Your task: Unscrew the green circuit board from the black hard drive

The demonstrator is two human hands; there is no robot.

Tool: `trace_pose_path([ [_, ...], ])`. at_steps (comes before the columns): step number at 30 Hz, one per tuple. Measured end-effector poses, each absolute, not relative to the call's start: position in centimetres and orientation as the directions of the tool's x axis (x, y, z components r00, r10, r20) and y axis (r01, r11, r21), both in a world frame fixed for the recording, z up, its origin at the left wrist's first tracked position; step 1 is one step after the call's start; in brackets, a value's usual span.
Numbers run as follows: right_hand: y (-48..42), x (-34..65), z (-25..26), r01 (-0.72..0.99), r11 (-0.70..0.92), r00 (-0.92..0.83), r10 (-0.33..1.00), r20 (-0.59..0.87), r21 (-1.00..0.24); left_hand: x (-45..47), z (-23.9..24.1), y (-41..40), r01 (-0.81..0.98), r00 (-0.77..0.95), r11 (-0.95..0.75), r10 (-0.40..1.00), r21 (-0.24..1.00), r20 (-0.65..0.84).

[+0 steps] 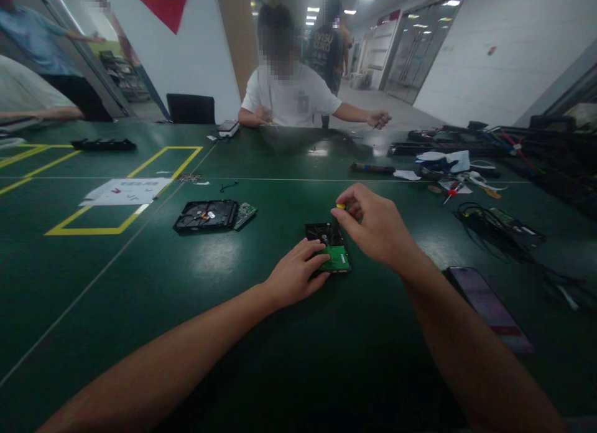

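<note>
A hard drive (339, 259) lies on the green table in front of me, its green circuit board facing up beside a black metal part. My left hand (301, 272) steadies it, fingers across the board and the thumb along the near edge. Above the drive's far right part, my right hand (366, 221) pinches the yellow top of a small screwdriver (341, 206) between thumb and fingertips. The screwdriver points down at the drive; its tip is too dark to make out. To the left lies another hard drive (208, 214), with a loose circuit board (245, 216) against its right side.
A phone (487, 305) lies by my right forearm. Cables (485, 231), a red-handled screwdriver (453, 192) and a dark rod-shaped tool (372, 168) are at the right. A paper sheet (125, 191) lies left. Across the table sits a person in a white shirt (293, 94).
</note>
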State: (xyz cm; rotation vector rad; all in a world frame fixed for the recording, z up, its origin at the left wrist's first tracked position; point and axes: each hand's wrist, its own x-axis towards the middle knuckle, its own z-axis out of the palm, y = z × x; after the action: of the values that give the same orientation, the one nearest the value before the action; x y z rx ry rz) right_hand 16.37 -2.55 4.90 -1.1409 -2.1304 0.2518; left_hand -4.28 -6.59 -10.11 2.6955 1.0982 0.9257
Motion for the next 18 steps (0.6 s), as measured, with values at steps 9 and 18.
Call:
trace_pose_path([
  [9,-2.3,16.2,-0.1,0.656,0.676,-0.361,0.671,0.648,-0.335,-4.2,-10.0,-6.6,0.592,0.550,-0.744,0.654,0.310,0.519],
  [18,-1.7,17.7,-1.9,0.611,0.676,-0.309,0.683,0.662,-0.412,-4.3,-10.0,-6.5,0.592,0.564,-0.752,0.644,0.291,0.517],
])
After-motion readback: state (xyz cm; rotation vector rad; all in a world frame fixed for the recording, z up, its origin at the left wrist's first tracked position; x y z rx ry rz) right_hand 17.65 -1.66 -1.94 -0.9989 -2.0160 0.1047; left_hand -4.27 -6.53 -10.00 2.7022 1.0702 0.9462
